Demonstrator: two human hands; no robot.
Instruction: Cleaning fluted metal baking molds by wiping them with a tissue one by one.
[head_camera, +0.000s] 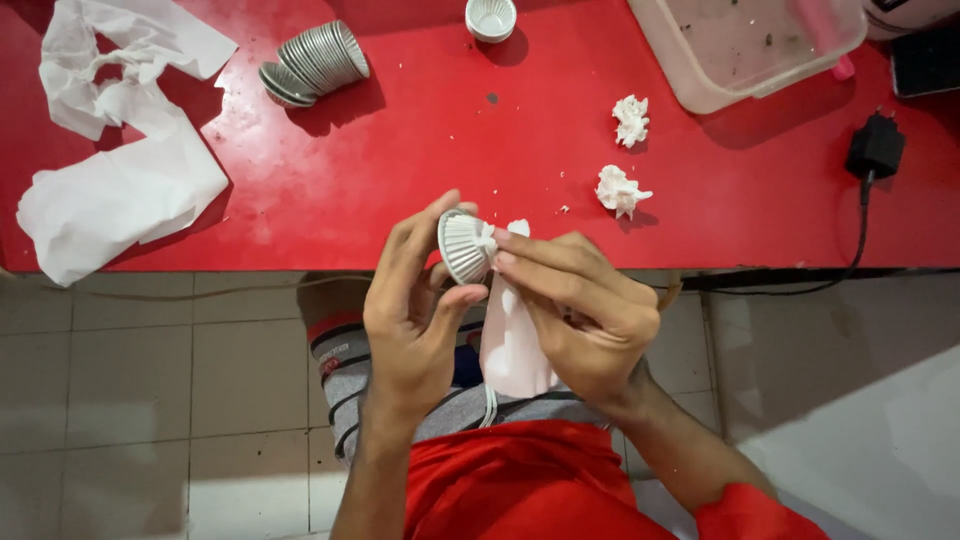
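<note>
**Small fluted cup wiped in the air, above the floor**

The left hand (415, 315) grasps a small fluted metal cup (464, 245), tilted on its side, with the thumb on one side and the fingers on the other. The right hand (580, 310) is closed on a piece of white tissue (505, 235), and its fingertips press the tissue into the mouth of the cup. Both hands are in front of the counter edge, not above the red counter (400, 160) itself; under them are the person's lap and the tiled floor (200, 380).

The main risk, I think, is the grip. The cup is held only at its thin rim and wall, so a hard push from the right fingers could make it slip out, and then it would fall to the floor, not to the counter. A strong squeeze may also bend the thin fluted wall.

The tissue is soft and could tear, leaving small pieces inside the cup.

On the counter, a stack of similar cups (315, 62) lies on its side and could roll if an arm touches it. Two crumpled tissue balls (622, 190) lie near the edge and could be swept off.
</note>
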